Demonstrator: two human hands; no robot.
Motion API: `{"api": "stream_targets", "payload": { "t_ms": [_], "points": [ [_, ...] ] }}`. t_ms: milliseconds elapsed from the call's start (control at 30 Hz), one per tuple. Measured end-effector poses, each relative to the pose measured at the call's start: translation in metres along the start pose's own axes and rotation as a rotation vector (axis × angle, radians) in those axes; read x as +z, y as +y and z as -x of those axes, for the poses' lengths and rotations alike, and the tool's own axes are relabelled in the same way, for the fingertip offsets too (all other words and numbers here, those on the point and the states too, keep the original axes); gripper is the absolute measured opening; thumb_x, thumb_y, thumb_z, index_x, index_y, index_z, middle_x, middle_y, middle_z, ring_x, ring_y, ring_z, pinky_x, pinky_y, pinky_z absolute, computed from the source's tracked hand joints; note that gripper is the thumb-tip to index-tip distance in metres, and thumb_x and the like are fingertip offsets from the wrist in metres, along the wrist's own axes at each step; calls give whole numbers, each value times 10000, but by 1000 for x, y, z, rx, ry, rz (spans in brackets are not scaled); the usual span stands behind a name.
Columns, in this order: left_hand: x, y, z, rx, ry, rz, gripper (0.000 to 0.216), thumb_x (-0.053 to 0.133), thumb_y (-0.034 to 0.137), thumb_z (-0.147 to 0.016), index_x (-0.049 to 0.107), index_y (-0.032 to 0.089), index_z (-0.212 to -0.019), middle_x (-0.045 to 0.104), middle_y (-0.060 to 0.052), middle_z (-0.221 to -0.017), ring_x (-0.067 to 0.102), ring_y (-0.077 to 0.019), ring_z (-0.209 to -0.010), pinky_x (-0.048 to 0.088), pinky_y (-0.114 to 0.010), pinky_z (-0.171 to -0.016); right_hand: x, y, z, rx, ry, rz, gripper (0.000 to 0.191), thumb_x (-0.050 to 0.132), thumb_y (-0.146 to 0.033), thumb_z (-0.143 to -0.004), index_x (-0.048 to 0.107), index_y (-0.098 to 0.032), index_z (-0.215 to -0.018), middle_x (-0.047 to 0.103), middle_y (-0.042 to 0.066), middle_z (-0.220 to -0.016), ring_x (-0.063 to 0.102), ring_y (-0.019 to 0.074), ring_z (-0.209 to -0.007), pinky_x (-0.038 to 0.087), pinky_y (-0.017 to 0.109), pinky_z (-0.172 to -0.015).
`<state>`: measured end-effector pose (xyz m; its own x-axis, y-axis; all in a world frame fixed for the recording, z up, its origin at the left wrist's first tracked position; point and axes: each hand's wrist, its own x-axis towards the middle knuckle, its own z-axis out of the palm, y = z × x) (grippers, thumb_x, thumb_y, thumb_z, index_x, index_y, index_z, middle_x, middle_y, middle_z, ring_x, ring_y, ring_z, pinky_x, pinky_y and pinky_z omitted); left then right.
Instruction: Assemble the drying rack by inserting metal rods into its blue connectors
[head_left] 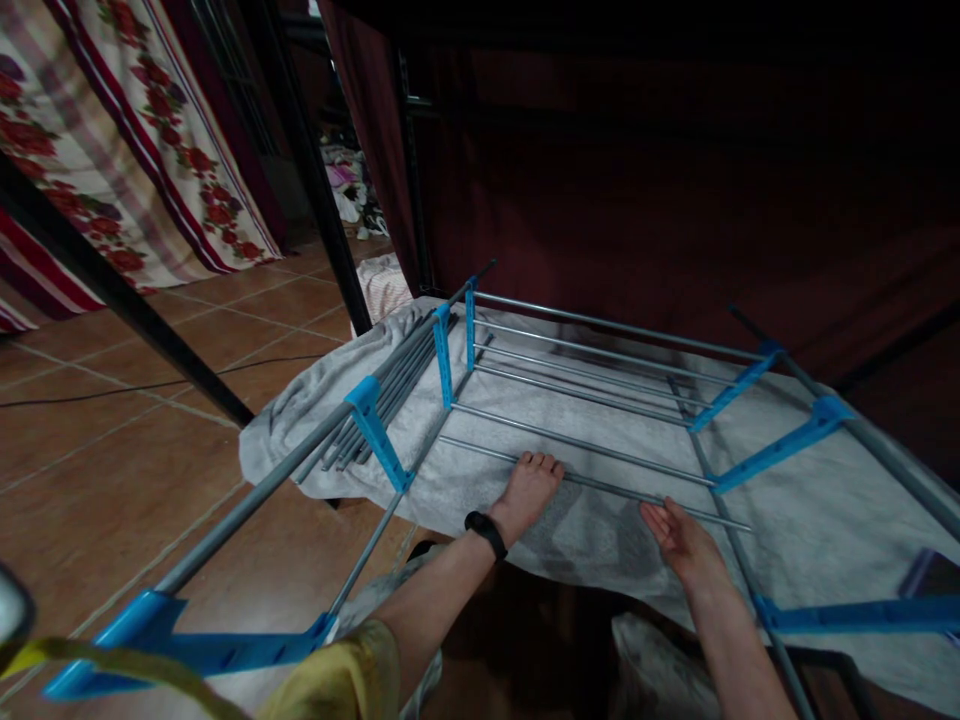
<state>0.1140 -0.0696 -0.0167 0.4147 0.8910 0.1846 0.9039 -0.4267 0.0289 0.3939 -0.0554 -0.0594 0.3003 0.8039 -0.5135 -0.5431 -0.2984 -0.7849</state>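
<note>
A thin grey metal rod (611, 486) lies crosswise just above the grey cloth, between the two sides of a rack frame with blue plastic brackets (381, 435). My left hand (534, 488), with a black band on its wrist, has its fingers curled over the rod left of its middle. Farther right, my right hand (681, 535) holds the same rod with thumb and fingers, palm partly turned up. Beyond my hands, several similar crossbars (585, 435) span the frame. Both ends of the held rod show, apart from the brackets.
Several loose grey rods (394, 385) lie on the grey cloth (277, 440) at the left. Long side tubes (255, 495) flank the frame. Dark posts (315, 170) rise at the left; a dark red curtain (637, 220) hangs behind. A cable (187, 382) crosses the tiled floor.
</note>
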Motion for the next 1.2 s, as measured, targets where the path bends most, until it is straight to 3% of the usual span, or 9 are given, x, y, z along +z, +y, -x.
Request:
{"api": "stream_targets", "payload": {
  "t_ms": [367, 500, 633, 700, 767, 867, 1000, 1100, 1200],
  "points": [
    [-12, 0, 0, -39, -33, 0, 252, 423, 84, -952, 615, 148, -1102, 640, -118, -1048, 569, -240, -983, 394, -388, -900, 11, 0, 5, 28, -12, -44, 167, 521, -35, -827, 605, -179, -825, 705, 36, -768, 714, 149, -750, 628, 255, -707],
    [-21, 1, 3, -83, 36, 115, 294, 447, 44, -915, 623, 151, -1126, 642, -112, -1057, 575, -246, -1009, 404, -413, -947, 14, 1, 5, 12, -19, -64, 165, 519, -39, -847, 602, -175, -806, 701, 33, -752, 703, 137, -731, 625, 258, -725],
    [-18, 10, 6, -285, 185, 574, 181, 539, 117, -910, 655, 179, -1035, 661, -81, -1007, 604, -224, -958, 455, -385, -910, 21, -1, 13, -19, -36, -76, 143, 534, -66, -858, 608, -174, -802, 708, 47, -759, 703, 143, -746, 621, 263, -744],
    [-13, 14, 8, -467, 171, 982, 50, 615, 151, -878, 659, 172, -887, 661, -53, -848, 624, -194, -812, 494, -336, -811, 25, -2, 18, -28, -40, -98, 149, 543, -66, -852, 604, -185, -786, 706, 37, -737, 702, 148, -750, 623, 282, -749],
    [-8, 16, 8, -712, 109, 1429, 82, 637, 156, -867, 638, 157, -785, 644, -44, -724, 628, -172, -694, 516, -301, -713, 29, -3, 23, -57, -48, -130, 159, 578, -60, -833, 595, -195, -750, 702, 29, -708, 695, 150, -732, 623, 305, -765],
    [-7, 12, 7, -1030, 96, 1930, 107, 612, 143, -897, 618, 137, -790, 684, -85, -770, 675, -168, -708, 561, -294, -697, 32, -2, 28, -83, -65, -156, 157, 648, -78, -796, 594, -200, -713, 706, 32, -712, 690, 163, -719, 614, 337, -800],
    [-12, 3, 1, -1264, 279, 2143, 203, 505, 62, -943, 583, 148, -777, 673, -57, -742, 674, -130, -683, 595, -264, -699, 34, -1, 30, -77, -63, -174, 135, 664, -103, -778, 606, -197, -701, 709, 38, -724, 688, 169, -727, 603, 334, -798],
    [-15, 0, -3, -1270, 371, 2207, 239, 476, 33, -949, 592, 148, -773, 666, -38, -723, 661, -115, -659, 603, -241, -673, 36, -2, 30, -55, -50, -178, 146, 633, -104, -797, 588, -202, -698, 691, 24, -684, 674, 155, -700, 597, 314, -783],
    [-15, 1, -3, -1252, 387, 2218, 243, 473, 30, -951, 601, 138, -774, 671, -43, -733, 667, -118, -662, 605, -238, -655, 37, -2, 30, -39, -46, -178, 144, 595, -103, -823, 585, -198, -715, 693, 43, -691, 674, 160, -697, 594, 320, -782]
  ]
}}
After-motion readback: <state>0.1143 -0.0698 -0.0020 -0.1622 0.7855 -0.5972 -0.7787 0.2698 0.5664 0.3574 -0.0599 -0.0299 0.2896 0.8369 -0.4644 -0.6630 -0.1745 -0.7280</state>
